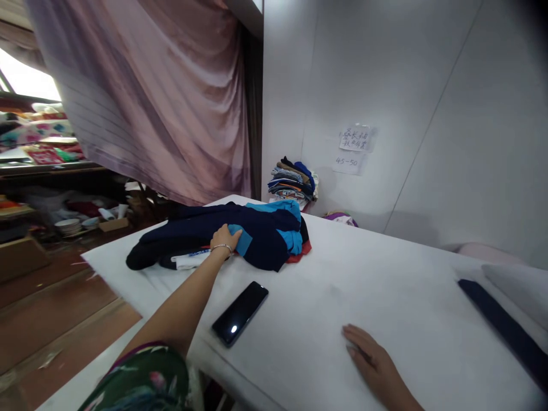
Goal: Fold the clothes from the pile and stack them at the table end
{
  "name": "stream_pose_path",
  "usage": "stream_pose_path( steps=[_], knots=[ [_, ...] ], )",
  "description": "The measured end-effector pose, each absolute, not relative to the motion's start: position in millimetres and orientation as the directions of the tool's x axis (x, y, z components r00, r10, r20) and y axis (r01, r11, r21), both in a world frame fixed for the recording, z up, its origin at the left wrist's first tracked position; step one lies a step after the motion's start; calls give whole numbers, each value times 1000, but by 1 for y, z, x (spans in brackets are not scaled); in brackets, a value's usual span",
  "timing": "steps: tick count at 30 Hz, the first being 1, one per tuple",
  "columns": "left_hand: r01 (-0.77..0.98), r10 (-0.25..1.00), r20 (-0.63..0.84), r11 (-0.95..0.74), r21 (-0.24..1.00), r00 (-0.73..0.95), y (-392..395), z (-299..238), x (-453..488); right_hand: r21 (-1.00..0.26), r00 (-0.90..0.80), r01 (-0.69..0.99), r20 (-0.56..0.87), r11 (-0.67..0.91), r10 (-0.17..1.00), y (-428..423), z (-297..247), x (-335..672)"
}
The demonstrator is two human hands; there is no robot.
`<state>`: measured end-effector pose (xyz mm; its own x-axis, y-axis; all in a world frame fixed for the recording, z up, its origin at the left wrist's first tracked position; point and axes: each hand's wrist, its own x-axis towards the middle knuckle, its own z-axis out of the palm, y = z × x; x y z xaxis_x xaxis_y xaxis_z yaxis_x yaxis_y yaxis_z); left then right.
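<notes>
My left hand (224,237) reaches out across the white table (385,285) and grips the edge of a heap of dark navy and bright blue clothes (240,228), fingers curled into the fabric; a thin bracelet sits on the wrist. My right hand (369,353) lies flat on the bare table near the front edge, fingers stretched out, holding nothing. A black phone (240,313) rests face up on the table between my two arms.
A stack of folded clothes (293,180) stands against the white wall, under two paper notes (353,148). A dark blue strip of cloth (505,328) and a pale cloth lie at the table's right. A pink curtain (162,103) hangs at the left; cluttered shelves behind.
</notes>
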<state>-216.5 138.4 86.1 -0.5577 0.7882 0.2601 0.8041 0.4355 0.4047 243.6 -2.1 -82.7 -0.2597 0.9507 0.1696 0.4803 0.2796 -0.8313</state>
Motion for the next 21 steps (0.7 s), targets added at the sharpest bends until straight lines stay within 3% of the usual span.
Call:
stream_pose_path(
  steps=[5, 9, 13, 17, 21],
  knots=[
    [842, 781, 332, 438, 314, -529, 146, 81, -205, -839, -234, 474, 172, 266, 957, 1, -87, 245],
    [979, 869, 458, 205, 16, -189, 145, 59, -188, -828, -269, 480, 176, 291, 947, 1, -86, 246],
    [968, 931, 327, -86, -237, 162, 148, 37, -173, -810, -313, 482, 196, 333, 929, 0, -85, 248],
    [925, 925, 222, -238, -297, 309, 165, 33, -156, -806, -323, 472, 220, 358, 920, 0, -87, 248],
    [941, 947, 203, -188, -283, 250, 192, 44, -142, -809, -321, 458, 237, 369, 917, 0, -86, 248]
  ],
)
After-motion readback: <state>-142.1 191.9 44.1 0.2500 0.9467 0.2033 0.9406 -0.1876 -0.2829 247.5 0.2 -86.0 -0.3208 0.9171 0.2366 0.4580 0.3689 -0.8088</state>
